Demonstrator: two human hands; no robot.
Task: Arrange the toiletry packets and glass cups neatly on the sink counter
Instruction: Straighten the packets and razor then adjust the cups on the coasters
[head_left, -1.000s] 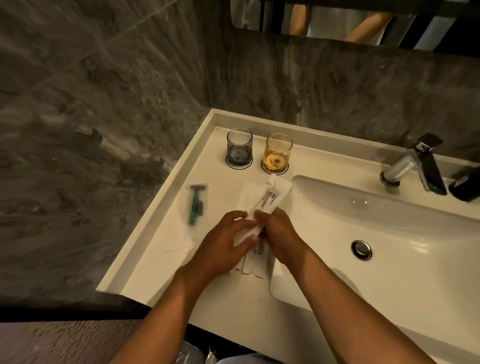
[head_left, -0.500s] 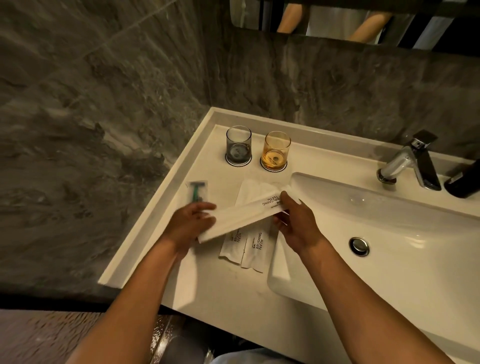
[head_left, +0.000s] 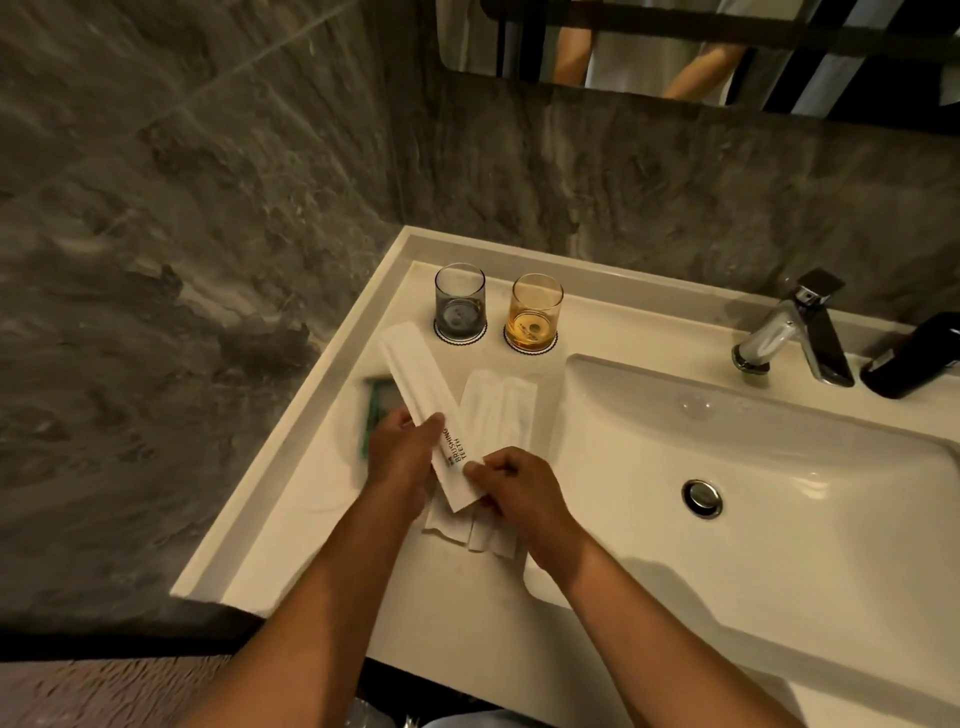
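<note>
One toothbrush packet in both hands, two glass cups.

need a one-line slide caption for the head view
Both hands, left and right, hold a toothbrush packet above other packets; two glasses behind.

You hold one long white toothbrush packet, printed "BRUSHING TEETH", slanting away from your left hand toward the grey glass; your right hand pinches its near end. Under both hands, flat on the sink counter, lie more white packets, side by side and overlapping. Just left of your left hand sits a clear packet with a green razor. Beyond your fingers stand two upright cups on coasters: a grey glass and an amber glass, close together.
</note>
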